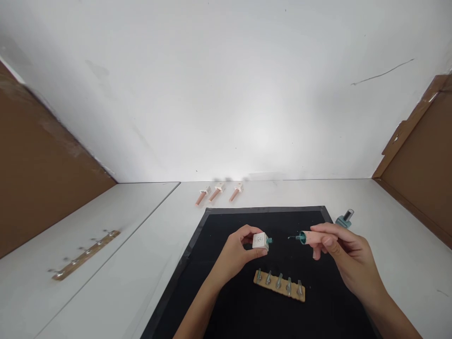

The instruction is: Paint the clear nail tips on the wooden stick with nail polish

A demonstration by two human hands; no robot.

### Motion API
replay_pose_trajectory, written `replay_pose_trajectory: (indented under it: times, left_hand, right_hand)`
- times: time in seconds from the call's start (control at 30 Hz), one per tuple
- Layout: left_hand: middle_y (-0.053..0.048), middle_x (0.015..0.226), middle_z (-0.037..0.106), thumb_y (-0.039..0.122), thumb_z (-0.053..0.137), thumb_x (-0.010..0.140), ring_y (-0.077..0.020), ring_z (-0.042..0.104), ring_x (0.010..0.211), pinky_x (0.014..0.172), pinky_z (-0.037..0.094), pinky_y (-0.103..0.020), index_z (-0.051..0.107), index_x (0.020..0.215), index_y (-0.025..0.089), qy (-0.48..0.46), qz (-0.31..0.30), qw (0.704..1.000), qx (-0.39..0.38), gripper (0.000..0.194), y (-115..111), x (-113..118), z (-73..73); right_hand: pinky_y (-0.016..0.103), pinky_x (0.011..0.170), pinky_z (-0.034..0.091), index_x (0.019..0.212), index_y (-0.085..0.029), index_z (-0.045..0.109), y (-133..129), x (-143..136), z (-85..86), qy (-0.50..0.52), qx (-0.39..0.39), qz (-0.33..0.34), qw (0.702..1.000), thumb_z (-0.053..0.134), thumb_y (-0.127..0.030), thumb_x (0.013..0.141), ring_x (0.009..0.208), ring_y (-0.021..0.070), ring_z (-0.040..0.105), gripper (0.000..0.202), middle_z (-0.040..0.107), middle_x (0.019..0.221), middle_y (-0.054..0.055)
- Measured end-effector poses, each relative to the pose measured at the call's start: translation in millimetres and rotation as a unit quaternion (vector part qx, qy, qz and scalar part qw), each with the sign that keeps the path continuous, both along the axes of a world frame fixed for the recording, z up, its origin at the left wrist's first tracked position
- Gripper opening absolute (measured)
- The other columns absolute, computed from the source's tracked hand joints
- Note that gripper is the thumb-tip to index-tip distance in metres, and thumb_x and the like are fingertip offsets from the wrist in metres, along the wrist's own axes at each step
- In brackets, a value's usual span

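My left hand point(240, 252) grips a small white square bottle point(260, 240), tipped on its side, its green-stained neck facing right. In my right hand point(348, 254) is a pink cap point(312, 237) with a green inside; its green-coated brush point(294, 238) points left at the bottle neck, a gap between them. Below both hands, a wooden strip point(278, 287) bearing several clear nail tips lies on the black mat point(229, 301).
Three pink-capped white bottles point(216, 192) lie behind the mat. A teal bottle with a dark cap point(344, 219) is beyond my right hand. Another wooden strip with several clear tips point(86, 255) lies at the left. Brown cardboard panels point(42, 155) flank the white table point(120, 292).
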State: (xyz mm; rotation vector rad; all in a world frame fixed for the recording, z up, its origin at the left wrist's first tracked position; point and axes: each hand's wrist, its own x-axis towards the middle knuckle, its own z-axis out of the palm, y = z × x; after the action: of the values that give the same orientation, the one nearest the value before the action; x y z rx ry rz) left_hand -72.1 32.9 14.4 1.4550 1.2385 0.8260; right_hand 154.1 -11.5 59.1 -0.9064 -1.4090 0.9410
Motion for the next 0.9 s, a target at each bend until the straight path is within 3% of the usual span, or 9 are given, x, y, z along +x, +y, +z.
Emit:
replay_pose_trajectory:
  times: [0.13,0.37,0.57,0.7,0.8,0.9]
  left_hand:
    - [-0.003,0.084,0.064,0.022,0.069,0.059,-0.0226,0.063,0.082,0.074,0.050,-0.033,0.061,0.080,0.019,0.094,0.017,0.995,0.013,0.022,4,-2,-15.2]
    - [-0.002,0.084,0.065,0.020,0.068,0.059,-0.0221,0.063,0.083,0.078,0.051,-0.035,0.060,0.081,0.020,0.114,0.004,0.993,0.022,0.023,8,-5,-25.1]
    - [-0.003,0.092,0.061,0.022,0.063,0.066,-0.0219,0.059,0.085,0.080,0.048,-0.035,0.064,0.085,0.022,0.159,-0.037,0.985,0.056,0.019,4,-1,-19.9]
    - [-0.005,0.106,0.058,0.015,0.055,0.067,-0.0234,0.052,0.101,0.089,0.043,-0.038,0.058,0.104,0.024,0.209,-0.084,0.970,0.088,0.038,-1,-12,-9.8]
    - [-0.003,0.099,0.054,0.009,0.050,0.060,-0.0194,0.051,0.091,0.078,0.045,-0.032,0.052,0.100,0.022,0.245,-0.119,0.961,0.045,0.042,-5,-26,2.4]
    - [0.002,0.080,0.054,0.015,0.055,0.063,-0.0163,0.051,0.075,0.065,0.043,-0.026,0.055,0.095,0.022,0.238,-0.222,0.944,-0.047,0.033,-8,-33,11.2]
  right_hand:
    - [0.025,0.061,0.051,0.094,-0.032,0.073,1,1,-0.1,-0.001,-0.002,-0.002,1.000,0.060,-0.037,0.087,0.057,0.0131,0.060,0.016,0.066,0.062,-0.002]
    - [0.021,0.058,0.049,0.088,-0.032,0.075,5,4,-2.0,0.002,-0.030,-0.015,0.999,0.063,-0.041,0.083,0.059,0.0119,0.058,0.015,0.067,0.067,-0.002]
    - [0.022,0.059,0.050,0.088,-0.030,0.074,8,4,-7.7,0.011,-0.053,-0.023,0.998,0.064,-0.040,0.082,0.060,0.0120,0.057,0.016,0.069,0.070,-0.001]
    - [0.023,0.057,0.050,0.085,-0.027,0.075,11,5,-9.7,0.022,-0.077,-0.019,0.997,0.067,-0.044,0.078,0.057,0.0124,0.056,0.019,0.069,0.066,0.000]
    - [0.025,0.056,0.049,0.084,-0.025,0.075,13,5,-10.5,0.027,-0.094,-0.031,0.995,0.068,-0.046,0.075,0.057,0.0131,0.056,0.024,0.069,0.066,0.001]
    - [0.027,0.055,0.049,0.082,-0.022,0.074,14,5,-10.9,0.026,-0.103,-0.044,0.993,0.069,-0.049,0.073,0.057,0.0150,0.057,0.029,0.069,0.066,0.003]
